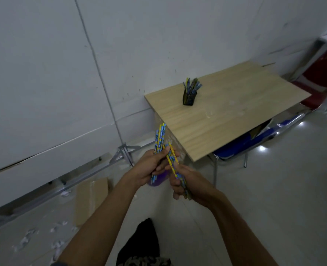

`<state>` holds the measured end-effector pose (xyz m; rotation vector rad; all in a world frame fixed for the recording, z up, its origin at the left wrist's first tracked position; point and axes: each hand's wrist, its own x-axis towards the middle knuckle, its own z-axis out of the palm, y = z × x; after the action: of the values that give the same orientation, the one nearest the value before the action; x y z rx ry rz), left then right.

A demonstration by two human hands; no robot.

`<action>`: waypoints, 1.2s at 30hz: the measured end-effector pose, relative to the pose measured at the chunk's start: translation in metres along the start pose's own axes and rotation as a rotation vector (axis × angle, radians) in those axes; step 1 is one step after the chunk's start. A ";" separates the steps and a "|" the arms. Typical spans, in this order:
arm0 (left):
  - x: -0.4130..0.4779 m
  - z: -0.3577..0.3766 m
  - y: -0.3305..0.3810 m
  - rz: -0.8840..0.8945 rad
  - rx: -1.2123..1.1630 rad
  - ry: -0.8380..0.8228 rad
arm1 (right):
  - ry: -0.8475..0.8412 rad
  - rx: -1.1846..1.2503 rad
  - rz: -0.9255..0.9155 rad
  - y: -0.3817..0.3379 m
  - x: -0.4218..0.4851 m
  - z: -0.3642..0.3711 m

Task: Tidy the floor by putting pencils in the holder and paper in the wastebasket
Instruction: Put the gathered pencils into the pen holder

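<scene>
My left hand [149, 167] grips a bunch of blue and yellow pencils [159, 138], tips pointing up. My right hand [186, 182] holds a second bunch of pencils [173, 162], slanted up to the left so it crosses the first bunch. Both hands hover just in front of the near left corner of a wooden table [235, 112]. On the table's far left part stands a black mesh pencil holder [190, 96] with several pencils in it. White paper scraps [26, 240] lie on the floor at the lower left. A purple object [158, 179], partly hidden behind my hands, may be the wastebasket.
A white wall runs along the left with a metal rail [72, 181] at its base. A cardboard piece [90, 198] lies on the floor beside it. A blue chair [254, 141] sits under the table and a red chair [324, 73] stands at the far right.
</scene>
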<state>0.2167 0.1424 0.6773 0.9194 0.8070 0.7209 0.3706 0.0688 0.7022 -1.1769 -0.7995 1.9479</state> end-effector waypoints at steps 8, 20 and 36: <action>0.143 -0.009 0.043 -0.032 0.181 -0.155 | 0.031 -0.737 0.008 -0.090 0.079 -0.101; 0.337 -0.001 0.086 -0.143 0.054 0.019 | 0.091 -0.703 0.033 -0.205 0.213 -0.226; 0.468 -0.023 0.099 -0.125 -0.538 0.549 | 0.300 -1.022 -0.210 -0.353 0.425 -0.342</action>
<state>0.4158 0.5753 0.6242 0.1769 1.0653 1.0337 0.6317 0.6620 0.6491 -1.7868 -1.7487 1.1014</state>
